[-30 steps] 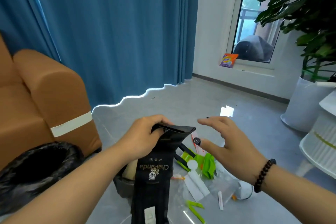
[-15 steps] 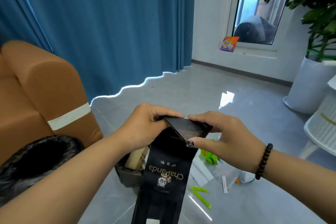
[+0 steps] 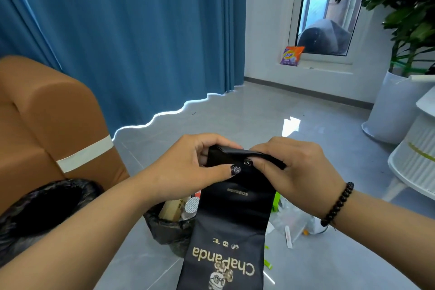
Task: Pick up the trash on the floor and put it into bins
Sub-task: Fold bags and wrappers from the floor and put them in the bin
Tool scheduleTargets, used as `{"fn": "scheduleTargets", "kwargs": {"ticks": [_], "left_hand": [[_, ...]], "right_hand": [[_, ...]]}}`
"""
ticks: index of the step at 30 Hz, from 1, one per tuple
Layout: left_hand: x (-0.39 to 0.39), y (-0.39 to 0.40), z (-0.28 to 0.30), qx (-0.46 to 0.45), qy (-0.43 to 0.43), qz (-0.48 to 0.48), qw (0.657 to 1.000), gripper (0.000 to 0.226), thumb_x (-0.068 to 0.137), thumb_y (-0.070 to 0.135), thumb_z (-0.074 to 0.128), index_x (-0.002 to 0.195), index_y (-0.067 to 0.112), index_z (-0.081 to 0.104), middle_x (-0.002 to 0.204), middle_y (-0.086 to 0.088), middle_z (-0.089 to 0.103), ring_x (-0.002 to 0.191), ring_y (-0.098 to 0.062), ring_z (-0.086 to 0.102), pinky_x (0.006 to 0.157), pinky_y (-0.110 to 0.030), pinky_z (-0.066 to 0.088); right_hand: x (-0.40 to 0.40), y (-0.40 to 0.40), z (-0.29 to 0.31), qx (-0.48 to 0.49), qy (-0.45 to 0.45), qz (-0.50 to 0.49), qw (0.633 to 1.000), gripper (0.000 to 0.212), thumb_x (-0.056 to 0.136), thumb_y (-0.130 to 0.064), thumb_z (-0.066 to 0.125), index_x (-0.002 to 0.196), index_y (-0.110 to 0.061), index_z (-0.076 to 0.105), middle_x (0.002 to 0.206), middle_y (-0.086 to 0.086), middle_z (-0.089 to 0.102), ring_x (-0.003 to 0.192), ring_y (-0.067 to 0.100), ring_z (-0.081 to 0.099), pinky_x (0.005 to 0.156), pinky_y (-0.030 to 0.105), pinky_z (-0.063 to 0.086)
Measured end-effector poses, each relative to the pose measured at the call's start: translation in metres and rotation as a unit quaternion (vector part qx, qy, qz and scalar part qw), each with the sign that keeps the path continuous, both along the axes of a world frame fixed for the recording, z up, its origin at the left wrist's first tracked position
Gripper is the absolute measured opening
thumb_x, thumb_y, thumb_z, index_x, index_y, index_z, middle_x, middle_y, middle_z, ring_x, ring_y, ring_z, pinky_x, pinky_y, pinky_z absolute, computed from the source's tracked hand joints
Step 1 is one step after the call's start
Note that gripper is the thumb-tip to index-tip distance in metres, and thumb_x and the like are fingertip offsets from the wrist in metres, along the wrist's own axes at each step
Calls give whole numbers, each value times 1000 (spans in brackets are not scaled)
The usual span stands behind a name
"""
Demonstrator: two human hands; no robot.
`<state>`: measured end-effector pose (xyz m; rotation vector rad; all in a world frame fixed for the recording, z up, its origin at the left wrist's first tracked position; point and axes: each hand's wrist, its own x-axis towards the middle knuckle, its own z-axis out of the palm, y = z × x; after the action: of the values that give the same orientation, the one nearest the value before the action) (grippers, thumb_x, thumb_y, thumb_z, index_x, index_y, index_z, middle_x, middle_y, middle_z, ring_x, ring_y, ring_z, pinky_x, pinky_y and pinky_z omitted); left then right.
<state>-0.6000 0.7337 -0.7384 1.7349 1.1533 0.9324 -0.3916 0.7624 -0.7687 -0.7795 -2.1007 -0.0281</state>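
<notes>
A long black ChaPanda bag (image 3: 231, 223) hangs upside down in front of me. My left hand (image 3: 188, 167) pinches its folded top edge from the left, and my right hand (image 3: 296, 169) grips the same edge from the right. Below the bag, a small bin (image 3: 169, 228) lined in black holds a wooden piece and a round white lid. A larger black-lined bin (image 3: 44, 209) stands at the lower left. Clear plastic wrappers, white paper strips and green scraps (image 3: 289, 221) lie on the floor, partly hidden behind the bag.
An orange sofa arm (image 3: 58, 125) stands at the left, next to the large bin. Blue curtains (image 3: 141, 30) hang behind. A white plant pot (image 3: 390, 110) and a white ribbed stand (image 3: 416, 155) are at the right. An orange detergent packet (image 3: 292, 55) sits on the window sill.
My right hand came in from open air and took hold of the bag's top edge. Both hands now hold the folded edge, and the bag hangs higher.
</notes>
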Motion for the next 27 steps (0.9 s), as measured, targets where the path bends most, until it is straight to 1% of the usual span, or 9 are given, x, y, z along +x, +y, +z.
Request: {"fn": "scheduleTargets", "kwargs": {"ticks": [4, 9, 11, 13, 17, 20, 23, 25, 27], "left_hand": [[4, -3, 3, 23, -13, 9, 1000, 25, 78, 19, 66, 101, 11, 71, 95, -4, 75, 88, -14, 72, 76, -20, 56], [4, -3, 5, -3, 0, 18, 1000, 35, 72, 40, 65, 96, 14, 72, 88, -10, 74, 78, -21, 71, 73, -32, 58], [5, -3, 6, -15, -6, 20, 1000, 33, 71, 38, 66, 94, 14, 71, 86, -13, 74, 75, -20, 70, 72, -33, 58], [6, -4, 6, -20, -15, 18, 1000, 32, 71, 30, 67, 97, 10, 70, 90, -16, 73, 79, -23, 70, 76, -34, 58], [8, -5, 8, -10, -28, 36, 999, 29, 70, 20, 70, 96, 8, 69, 92, -22, 71, 78, -21, 68, 75, -30, 58], [10, -5, 9, 13, -9, 62, 998, 15, 77, 7, 73, 91, 9, 70, 89, -20, 72, 77, -25, 68, 76, -34, 58], [8, -5, 11, 48, 11, 97, 994, 12, 78, 3, 74, 85, 11, 71, 84, -12, 74, 76, -21, 71, 74, -32, 60], [6, -4, 12, 68, 19, 119, 990, 13, 76, 3, 76, 82, 14, 71, 80, -6, 75, 72, -16, 71, 70, -28, 60], [5, -4, 13, 75, 25, 120, 990, 13, 75, 3, 77, 81, 13, 72, 79, -5, 75, 70, -16, 72, 67, -26, 59]], "right_hand": [[2, 0, 2, 6, -11, -1, 1000, 28, 88, -34, 52, 94, -17, 74, 70, -7, 64, 62, 7, 57, 58, 20, 48], [1, -1, 4, 115, -49, 0, 992, 25, 90, -24, 54, 98, -10, 73, 71, -1, 64, 53, 15, 57, 45, 23, 49], [2, -1, 6, 168, -83, -11, 982, 23, 91, -20, 54, 99, -9, 73, 73, 0, 65, 51, 17, 57, 41, 24, 46], [4, 0, 7, 201, -109, -18, 973, 22, 90, -16, 55, 100, -8, 72, 74, 1, 66, 50, 18, 57, 37, 27, 45], [3, 0, 9, 222, -138, -30, 965, 24, 89, -15, 55, 105, -8, 71, 78, 2, 66, 50, 18, 54, 37, 27, 44], [0, -2, 10, 145, -110, -13, 983, 30, 86, -21, 54, 108, -11, 70, 82, -1, 65, 57, 16, 57, 46, 25, 47], [3, -1, 11, -51, -50, 64, 995, 37, 83, -35, 54, 114, -19, 66, 82, -9, 60, 71, 5, 55, 66, 15, 48], [5, 1, 12, -131, -19, 91, 987, 37, 82, -40, 56, 113, -24, 66, 81, -14, 61, 76, 5, 58, 68, 17, 51], [5, 1, 13, -135, 7, 98, 986, 31, 83, -37, 58, 108, -22, 69, 80, -20, 61, 76, 2, 60, 64, 14, 49]]}}
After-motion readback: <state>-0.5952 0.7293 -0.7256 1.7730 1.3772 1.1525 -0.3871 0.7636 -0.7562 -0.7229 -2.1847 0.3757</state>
